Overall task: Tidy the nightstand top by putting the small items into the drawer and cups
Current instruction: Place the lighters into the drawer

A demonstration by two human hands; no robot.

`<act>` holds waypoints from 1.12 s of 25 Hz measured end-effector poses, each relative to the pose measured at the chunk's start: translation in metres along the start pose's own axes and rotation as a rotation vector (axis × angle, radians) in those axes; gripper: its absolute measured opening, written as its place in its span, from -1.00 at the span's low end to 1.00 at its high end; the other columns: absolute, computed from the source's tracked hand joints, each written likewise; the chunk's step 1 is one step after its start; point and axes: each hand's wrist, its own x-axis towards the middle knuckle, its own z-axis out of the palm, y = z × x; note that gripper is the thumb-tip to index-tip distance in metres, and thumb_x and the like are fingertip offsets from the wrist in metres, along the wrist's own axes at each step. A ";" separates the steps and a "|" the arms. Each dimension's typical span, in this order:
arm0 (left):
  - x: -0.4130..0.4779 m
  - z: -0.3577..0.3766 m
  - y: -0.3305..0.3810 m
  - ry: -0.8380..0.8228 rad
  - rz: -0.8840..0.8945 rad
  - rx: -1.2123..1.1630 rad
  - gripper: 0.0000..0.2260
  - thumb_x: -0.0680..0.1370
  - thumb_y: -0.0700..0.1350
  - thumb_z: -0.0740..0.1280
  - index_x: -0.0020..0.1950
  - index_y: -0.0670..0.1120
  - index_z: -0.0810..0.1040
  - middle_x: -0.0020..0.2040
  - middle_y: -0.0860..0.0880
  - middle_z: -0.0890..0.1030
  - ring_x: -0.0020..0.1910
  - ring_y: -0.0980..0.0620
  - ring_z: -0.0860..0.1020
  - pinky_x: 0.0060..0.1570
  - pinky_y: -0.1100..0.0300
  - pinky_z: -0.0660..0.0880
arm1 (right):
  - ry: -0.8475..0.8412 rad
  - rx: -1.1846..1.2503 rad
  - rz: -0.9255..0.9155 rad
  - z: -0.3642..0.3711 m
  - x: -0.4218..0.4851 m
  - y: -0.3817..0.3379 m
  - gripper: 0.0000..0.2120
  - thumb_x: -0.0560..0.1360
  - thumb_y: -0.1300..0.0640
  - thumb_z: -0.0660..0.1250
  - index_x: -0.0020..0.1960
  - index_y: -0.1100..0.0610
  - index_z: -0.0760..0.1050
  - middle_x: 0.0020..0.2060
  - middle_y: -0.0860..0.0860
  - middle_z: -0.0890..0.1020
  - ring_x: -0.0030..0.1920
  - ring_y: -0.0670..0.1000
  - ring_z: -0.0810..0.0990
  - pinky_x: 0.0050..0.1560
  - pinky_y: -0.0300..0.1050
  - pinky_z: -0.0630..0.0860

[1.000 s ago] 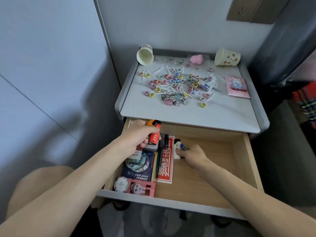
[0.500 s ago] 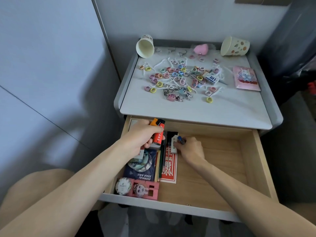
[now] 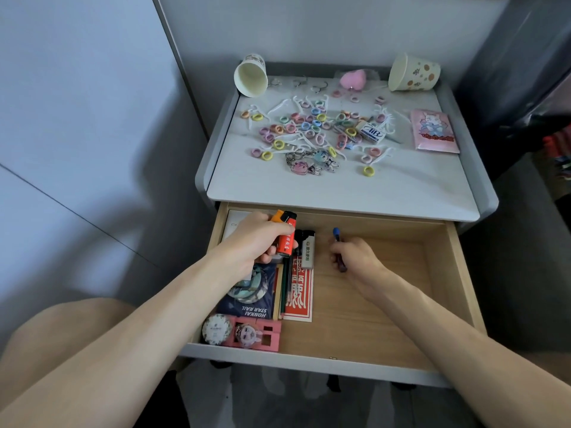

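Left grip (image 3: 259,239) is clenched around two lighters held side by side, a red lighter (image 3: 285,240) and an orange lighter (image 3: 277,216), their tops sticking out past the fingers over the rear left corner of the open drawer (image 3: 401,304). Right grip (image 3: 355,257) pinches a thin blue-capped pen (image 3: 336,233) above the middle of the drawer floor. Between the two lies a white lighter (image 3: 308,250) with a black top, its lower end resting on a red card (image 3: 299,299). Along the drawer's left side sit pencils (image 3: 281,291), a dark booklet (image 3: 251,304), a round tin (image 3: 217,329) and a pink card (image 3: 258,335) at the front.

On the nightstand top (image 3: 355,193), coloured hair ties (image 3: 309,125) and white floss picks (image 3: 296,139) lie scattered, with keychains (image 3: 309,163) near the front of the heap. A small white box (image 3: 370,133) sits among them, a pink packet (image 3: 434,131) to the right and a pink heart puff (image 3: 353,78) at the back. Both cups lie tipped on their sides in the rear corners: the left cup (image 3: 251,75) and the right cup (image 3: 414,72).
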 end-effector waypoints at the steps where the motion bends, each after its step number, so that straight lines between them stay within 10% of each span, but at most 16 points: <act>1: 0.000 0.000 0.000 0.000 -0.004 0.000 -0.86 0.57 -0.16 0.38 0.08 -0.17 0.56 -0.13 -0.15 0.73 -0.52 0.15 0.37 -0.57 0.33 0.26 | -0.024 0.008 -0.011 0.001 -0.002 0.001 -0.90 0.52 0.34 0.21 -0.15 0.21 0.43 -0.40 0.08 0.39 -0.41 -0.01 0.33 -0.38 -0.15 0.23; 7: 0.002 0.001 -0.001 -0.001 -0.007 0.013 -0.88 0.57 -0.16 0.37 0.07 -0.17 0.55 -0.14 -0.14 0.74 -0.51 0.14 0.37 -0.55 0.33 0.26 | 0.113 0.056 0.108 -0.004 0.001 0.006 -0.66 0.49 0.05 0.44 0.11 0.29 0.55 -0.08 0.12 0.59 -0.03 0.09 0.54 -0.03 -0.11 0.39; 12: 0.005 0.005 0.000 -0.020 -0.013 0.017 -0.88 0.58 -0.17 0.37 0.08 -0.17 0.53 -0.16 -0.14 0.74 -0.50 0.13 0.37 -0.57 0.33 0.26 | 0.082 -0.151 0.001 -0.005 0.007 0.005 -0.72 0.43 0.01 0.50 -0.28 0.18 0.54 -0.44 0.02 0.53 -0.43 -0.03 0.41 -0.37 -0.18 0.35; 17: 0.005 0.007 0.000 -0.025 -0.028 0.029 -0.91 0.58 -0.18 0.36 0.04 -0.17 0.53 -0.15 -0.16 0.73 -0.49 0.13 0.37 -0.54 0.32 0.26 | 0.041 -0.451 -0.137 0.004 0.012 0.014 -0.90 0.49 0.12 0.44 -0.05 0.12 0.58 -0.31 0.06 0.71 -0.38 -0.01 0.67 -0.22 -0.03 0.65; 28: 0.010 0.010 -0.011 -0.049 -0.070 0.060 -0.90 0.58 -0.17 0.38 0.02 -0.19 0.55 -0.19 -0.14 0.62 -0.46 0.12 0.41 -0.55 0.33 0.32 | 0.089 -0.520 -0.231 0.004 0.004 0.014 -0.98 0.51 0.19 0.40 -0.09 0.15 0.58 -0.34 0.12 0.69 -0.33 0.05 0.70 -0.14 -0.01 0.66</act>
